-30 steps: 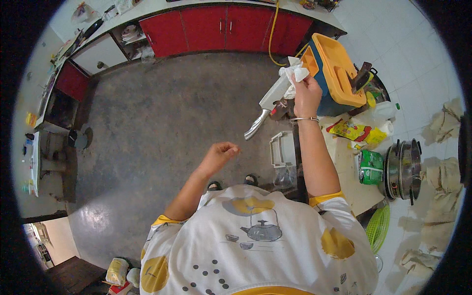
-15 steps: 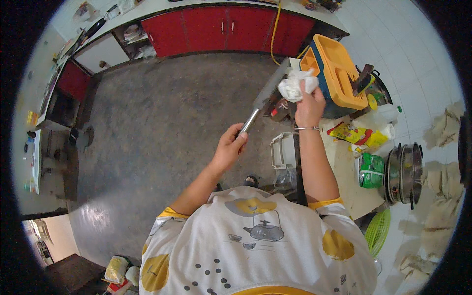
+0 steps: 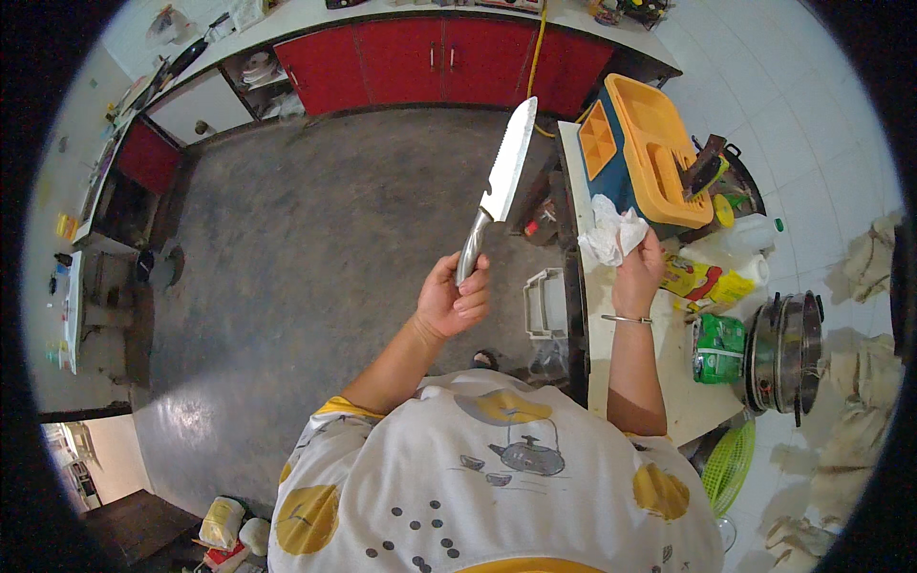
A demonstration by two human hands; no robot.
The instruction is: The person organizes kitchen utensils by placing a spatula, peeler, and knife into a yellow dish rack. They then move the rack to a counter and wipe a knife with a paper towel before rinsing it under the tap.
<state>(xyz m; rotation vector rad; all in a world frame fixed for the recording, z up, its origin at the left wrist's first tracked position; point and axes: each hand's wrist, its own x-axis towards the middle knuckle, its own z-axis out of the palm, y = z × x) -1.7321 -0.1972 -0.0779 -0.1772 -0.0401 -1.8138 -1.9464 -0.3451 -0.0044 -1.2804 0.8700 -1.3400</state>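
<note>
My left hand (image 3: 453,294) is closed round the metal handle of a large kitchen knife (image 3: 508,158). Its broad, shiny blade points up and away from me, with a toothed edge on the left side and a notch near the handle. Over the counter on the right, my right hand (image 3: 640,272) grips a crumpled white tissue (image 3: 611,232) between thumb and fingers. Blade and tissue are apart. A bracelet circles my right wrist.
A blue and orange box (image 3: 659,153) with a dark-handled tool on it stands on the pale counter (image 3: 611,372). Beside it are a yellow packet (image 3: 702,280), a green packet (image 3: 718,349) and stacked metal pots (image 3: 785,351). Red cabinets (image 3: 401,62) line the far side.
My right hand has drawn the tissue away from the blade, towards me and to the right. The knife has turned so its flat, bright side shows.
</note>
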